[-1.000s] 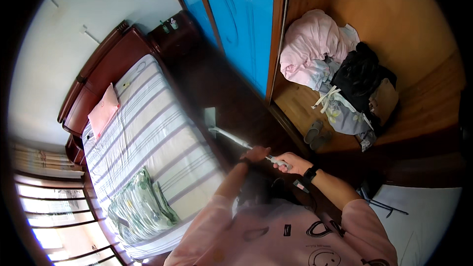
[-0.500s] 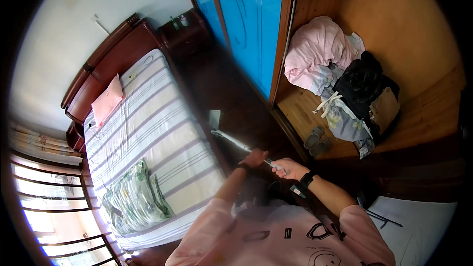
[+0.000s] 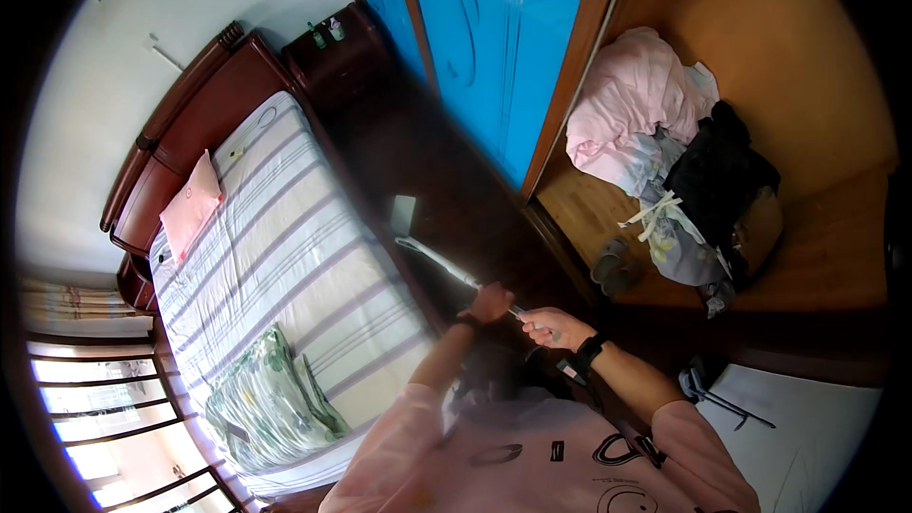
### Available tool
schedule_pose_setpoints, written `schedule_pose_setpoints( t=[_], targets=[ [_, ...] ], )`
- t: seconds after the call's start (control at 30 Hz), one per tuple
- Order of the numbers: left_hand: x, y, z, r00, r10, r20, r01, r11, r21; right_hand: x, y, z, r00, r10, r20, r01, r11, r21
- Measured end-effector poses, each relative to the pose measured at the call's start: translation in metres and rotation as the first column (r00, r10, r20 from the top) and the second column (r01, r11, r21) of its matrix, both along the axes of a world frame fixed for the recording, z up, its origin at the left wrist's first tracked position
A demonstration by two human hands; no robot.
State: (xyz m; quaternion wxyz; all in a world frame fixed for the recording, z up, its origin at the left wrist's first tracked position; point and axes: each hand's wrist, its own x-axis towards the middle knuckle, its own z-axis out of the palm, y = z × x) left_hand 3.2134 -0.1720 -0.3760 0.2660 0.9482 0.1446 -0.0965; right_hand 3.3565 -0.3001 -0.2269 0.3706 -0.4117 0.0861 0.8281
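- Right hand (image 3: 559, 328): fingers clamped around the grip end of the white pole tool (image 3: 439, 261).
- Left hand (image 3: 491, 303): just ahead of the right fingers, closed on the same shaft; fingertips partly hidden.
- Pole tool: runs forward and left from both sets of fingers, over the dark floor (image 3: 456, 176). Its pale flat head (image 3: 404, 215) is the part farthest from the fingers, beside the bed edge. Can't tell if the head touches the floor.
- Bed (image 3: 323, 261): left of the left fingers, striped sheet on it.
- Green-and-white leafy cloth (image 3: 271, 394): on the bed, left of the left fingers and nearer the body.
- Pink pillow (image 3: 193, 204): on the bed, far left and ahead of the fingers, by the dark red headboard (image 3: 209, 123).
- Nightstand (image 3: 337, 66): well ahead and left of the fingers, small bottles (image 3: 327, 32) on top.
- Blue sliding door (image 3: 503, 52): well ahead of the fingers.
- Pink bedding (image 3: 632, 109) and black fabric (image 3: 722, 171): heaped in the wooden wardrobe (image 3: 807, 76), ahead and right of the right fingers.
- Slippers (image 3: 615, 268): in the wardrobe, near the heap, just ahead and right of the right fingers.
- White panel (image 3: 788, 427): right of the right fingers, closer to the body.
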Motion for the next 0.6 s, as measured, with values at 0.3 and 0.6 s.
schedule_pose_setpoints(
  t=[0.3,0.6],
  targets=[
    [-0.067,0.113,-0.023,0.99,0.083,0.116,-0.092,0.993,0.075,-0.073,0.112,-0.015,0.981,-0.131,-0.141,0.122,0.99,-0.07],
    [-0.129,0.217,-0.013,0.817,0.127,0.562,-0.324,0.908,0.267,-0.138,0.231,-0.009,0.977,-0.184,-0.108,0.178,0.982,-0.065]
  ],
)
